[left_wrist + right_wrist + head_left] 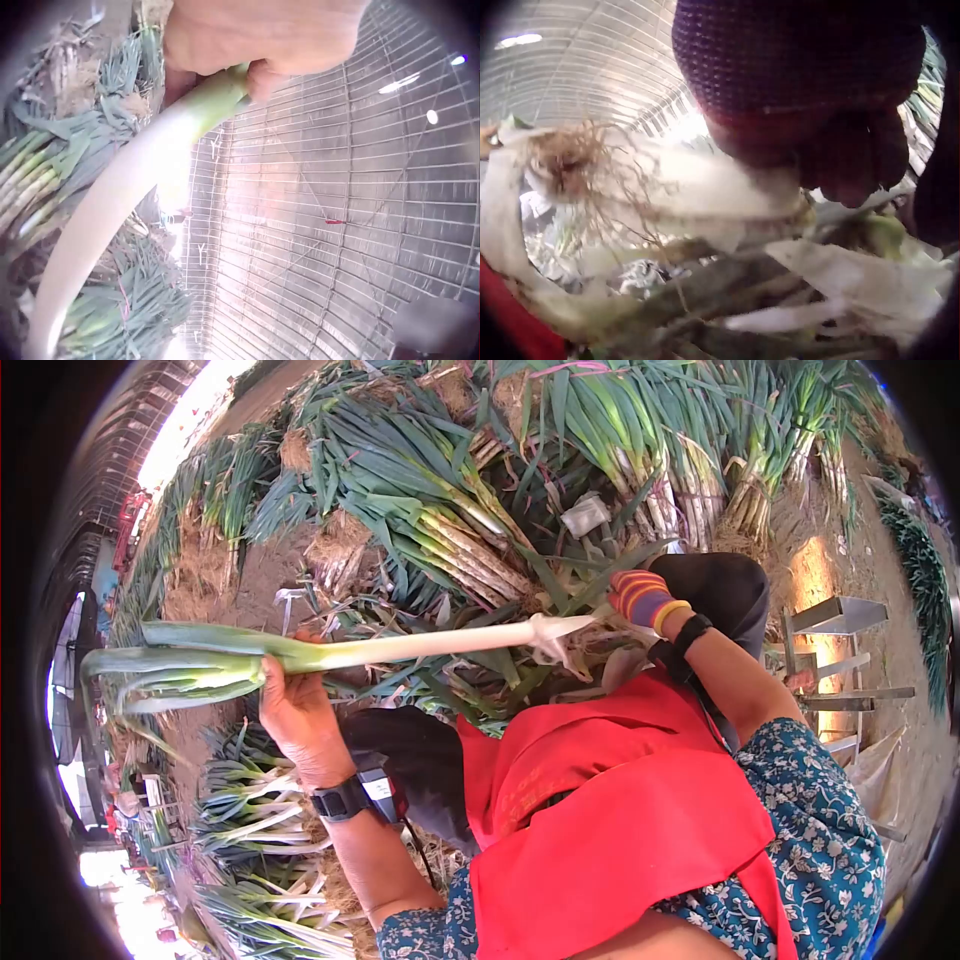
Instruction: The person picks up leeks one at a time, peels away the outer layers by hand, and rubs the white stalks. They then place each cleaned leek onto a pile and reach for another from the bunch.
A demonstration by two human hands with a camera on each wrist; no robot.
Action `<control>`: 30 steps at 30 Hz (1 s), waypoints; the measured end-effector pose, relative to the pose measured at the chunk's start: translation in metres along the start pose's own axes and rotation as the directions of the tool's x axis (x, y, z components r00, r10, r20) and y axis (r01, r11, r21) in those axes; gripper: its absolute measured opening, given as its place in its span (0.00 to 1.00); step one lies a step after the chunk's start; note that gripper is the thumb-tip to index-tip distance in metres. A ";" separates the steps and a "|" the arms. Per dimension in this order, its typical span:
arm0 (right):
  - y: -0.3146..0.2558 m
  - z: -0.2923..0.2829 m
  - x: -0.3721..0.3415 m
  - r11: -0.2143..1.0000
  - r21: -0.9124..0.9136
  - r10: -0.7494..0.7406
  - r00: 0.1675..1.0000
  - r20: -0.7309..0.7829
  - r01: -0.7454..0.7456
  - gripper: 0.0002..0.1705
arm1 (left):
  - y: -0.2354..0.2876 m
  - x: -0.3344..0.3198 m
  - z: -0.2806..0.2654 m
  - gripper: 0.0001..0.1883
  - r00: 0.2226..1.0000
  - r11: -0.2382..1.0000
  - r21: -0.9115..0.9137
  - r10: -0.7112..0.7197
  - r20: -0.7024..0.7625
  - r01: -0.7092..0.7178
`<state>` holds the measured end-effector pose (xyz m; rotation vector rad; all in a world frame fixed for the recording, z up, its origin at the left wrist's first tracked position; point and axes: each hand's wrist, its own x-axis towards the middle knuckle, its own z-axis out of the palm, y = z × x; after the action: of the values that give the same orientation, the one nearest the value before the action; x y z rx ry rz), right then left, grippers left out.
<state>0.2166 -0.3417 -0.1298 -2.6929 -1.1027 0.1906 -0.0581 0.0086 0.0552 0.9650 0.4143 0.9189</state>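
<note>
A long leek (420, 647) lies level across the front of the body, its green leaves at the left and its white root end at the right. My bare left hand (300, 718) grips it where the white shaft turns green, also seen in the left wrist view. My right hand (643, 600), in a striped knit glove, has its fingers curled round a strip of pale outer leaf (735, 187) beside the root end. Stringy roots (566, 161) hang there in the right wrist view. Loose peeled skin dangles near the root end.
Tied bundles of leeks (440, 530) lie and stand beyond the hands. Stripped leaves (480, 680) litter the ground between the knees. Paler leeks (265, 800) are piled at the lower left. A metal-framed stand (840, 616) is at the right. A red apron (610, 790) covers the lap.
</note>
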 end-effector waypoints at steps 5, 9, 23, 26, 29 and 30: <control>-0.079 -0.078 -0.004 0.762 0.335 -0.463 0.828 -0.316 0.555 0.38 | 0.015 0.015 -0.026 0.20 0.994 0.994 0.112 0.018 -0.105 -0.006; -0.137 -0.065 -0.008 0.700 0.558 -0.494 0.867 -0.071 0.445 0.34 | 0.005 0.015 -0.021 0.22 0.993 0.991 0.133 0.026 -0.112 -0.011; -0.158 -0.066 0.031 0.380 0.626 -0.801 0.581 -0.145 0.680 0.12 | -0.084 -0.018 0.026 0.04 0.952 0.914 -0.266 -0.301 0.064 0.307; -0.150 -0.064 0.018 0.608 0.549 -0.667 0.744 -0.037 0.573 0.12 | -0.076 -0.021 0.032 0.03 0.975 0.959 -0.178 -0.208 0.083 0.219; -0.103 -0.022 0.012 0.788 0.341 -0.563 0.824 0.062 0.513 0.12 | -0.065 -0.025 0.027 0.05 0.996 0.996 -0.038 -0.086 0.019 0.086; -0.083 -0.015 0.007 0.873 0.159 -0.485 0.852 0.197 0.461 0.12 | -0.056 -0.024 0.021 0.05 0.998 0.998 -0.012 -0.058 -0.039 0.058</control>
<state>0.1691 -0.2815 -0.0947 -2.2553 -1.7338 0.4677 -0.0308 -0.0354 0.0171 0.9221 0.4680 0.8873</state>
